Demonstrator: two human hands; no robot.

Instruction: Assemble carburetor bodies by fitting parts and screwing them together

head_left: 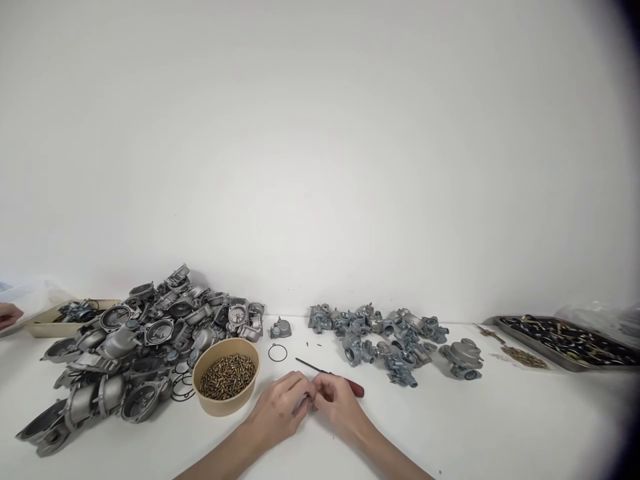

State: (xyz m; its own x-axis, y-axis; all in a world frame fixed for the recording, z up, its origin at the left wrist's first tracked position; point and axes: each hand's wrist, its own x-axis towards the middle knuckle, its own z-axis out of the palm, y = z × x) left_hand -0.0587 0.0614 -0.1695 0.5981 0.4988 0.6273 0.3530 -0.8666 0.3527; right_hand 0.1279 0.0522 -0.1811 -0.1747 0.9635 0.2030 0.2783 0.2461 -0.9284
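Note:
My left hand [281,408] and my right hand [338,403] meet over the white table, fingertips pinched together. Whatever lies between them is too small and too covered to name. Just behind my right hand lies a screwdriver [357,388], its red handle partly hidden by the hand and its dark shaft pointing left. A tan bowl [219,408] full of small brass-coloured screws [227,377] stands left of my left hand. Beyond the hands, a thin black rubber ring [277,353] lies flat near a single grey metal cover [281,327].
Grey metal castings [160,330] form a big heap on the left, beside black rings [183,390]. Carburetor bodies [400,340] spread behind right. Farther right are brass parts [525,357] and a metal tray [565,360] of dark parts. Another person's hand [9,315] shows far left.

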